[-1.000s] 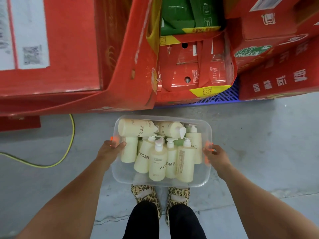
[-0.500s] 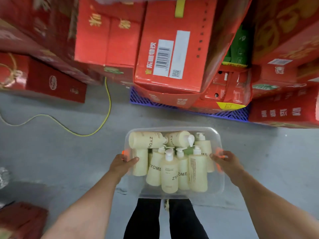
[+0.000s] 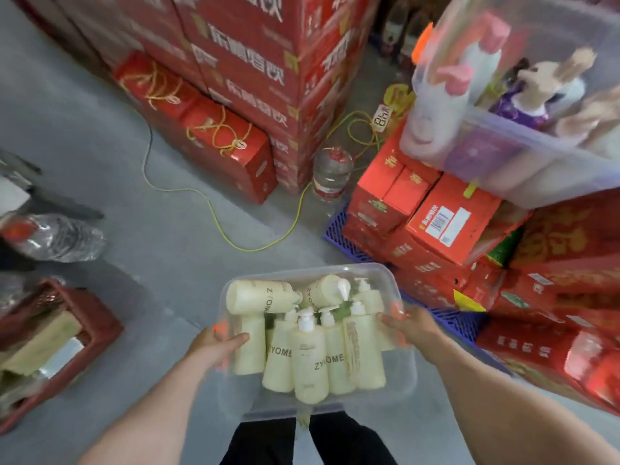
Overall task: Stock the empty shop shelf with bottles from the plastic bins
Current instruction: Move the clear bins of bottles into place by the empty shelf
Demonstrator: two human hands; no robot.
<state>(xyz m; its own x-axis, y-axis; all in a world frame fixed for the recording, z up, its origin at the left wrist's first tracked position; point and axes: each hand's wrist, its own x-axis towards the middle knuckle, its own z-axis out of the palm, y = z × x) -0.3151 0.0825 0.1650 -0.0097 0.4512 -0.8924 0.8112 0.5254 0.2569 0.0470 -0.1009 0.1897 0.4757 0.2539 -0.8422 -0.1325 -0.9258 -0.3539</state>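
A clear plastic bin point(image 3: 401, 391) is carried at waist height in front of me. Several cream pump bottles point(image 3: 310, 357) marked ZYOME lie and lean inside it. My left hand point(image 3: 214, 347) grips the bin's left rim by its orange latch, thumb hooked over the edge. My right hand point(image 3: 411, 327) grips the right rim the same way. A second clear bin point(image 3: 523, 135) with pink-capped and purple bottles sits on stacked cartons at the upper right. No shelf is in view.
Tall stacks of red cartons point(image 3: 248, 68) stand ahead, and more cartons point(image 3: 449, 226) on a blue pallet point(image 3: 339, 236) at the right. A yellow cord point(image 3: 214, 219) crosses the grey floor. A large water jug point(image 3: 332, 176) stands between the stacks. A red crate point(image 3: 94, 317) sits at left.
The view has swung left and up, bringing the tall carton stacks, the water jug, the red crate and the second bin into sight. Both hands keep the same grip on the bin.
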